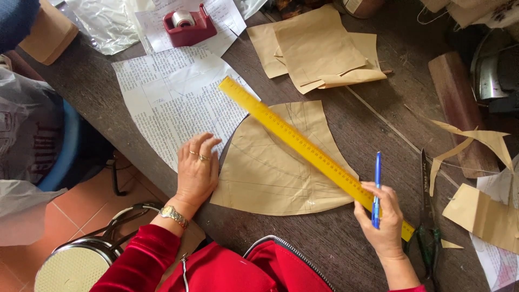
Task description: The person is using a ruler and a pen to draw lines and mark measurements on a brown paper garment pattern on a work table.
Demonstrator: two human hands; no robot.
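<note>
Plainly, brown paper piece (270,167) — curved, pencil-lined, flat.

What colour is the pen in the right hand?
Blue, seen in the head view: the pen is upright in the right hand.

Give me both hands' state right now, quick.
Left hand: open, flat on the brown paper pattern.
Right hand: closed on blue pen, touching yellow ruler.

Yellow ruler (308,151), blue pen (376,189), tan paper pattern (270,173), red tape dispenser (189,24), red sleeve (140,259)
</note>
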